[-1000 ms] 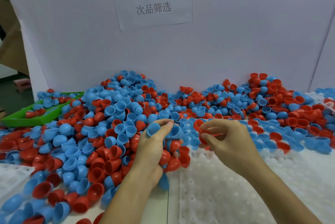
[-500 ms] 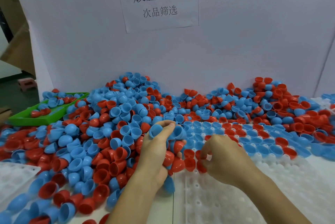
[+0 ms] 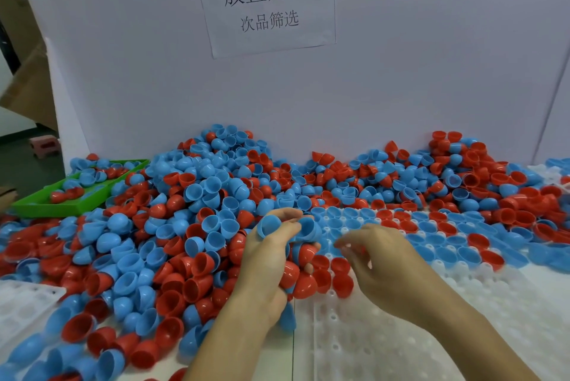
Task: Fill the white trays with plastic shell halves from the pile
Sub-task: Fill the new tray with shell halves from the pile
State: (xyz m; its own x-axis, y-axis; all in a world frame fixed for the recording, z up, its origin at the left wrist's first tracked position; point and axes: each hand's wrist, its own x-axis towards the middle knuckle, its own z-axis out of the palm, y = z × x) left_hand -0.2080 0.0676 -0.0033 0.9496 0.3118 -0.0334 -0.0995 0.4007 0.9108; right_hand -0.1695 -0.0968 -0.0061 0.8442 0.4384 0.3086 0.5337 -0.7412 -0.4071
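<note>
A big pile of blue and red plastic shell halves (image 3: 197, 226) covers the table from the left to the far right. My left hand (image 3: 271, 260) grips a handful of shells, blue ones at the fingertips and red ones lower down. A white tray (image 3: 401, 337) with round pockets lies in front of me; its far rows hold blue and red shells (image 3: 431, 235). My right hand (image 3: 379, 260) hovers over the tray's left part with curled fingers, just above a row of red shells; a little red shows between the fingers.
A green tray (image 3: 46, 205) with a few shells sits at the far left. Another white tray (image 3: 21, 306) pokes out at the near left. A white board with a paper sign (image 3: 265, 1) closes off the back. More shells and white tray (image 3: 549, 174) at far right.
My right hand has dropped from near the left hand down to the tray with a red shell. The left hand keeps its handful in place.
</note>
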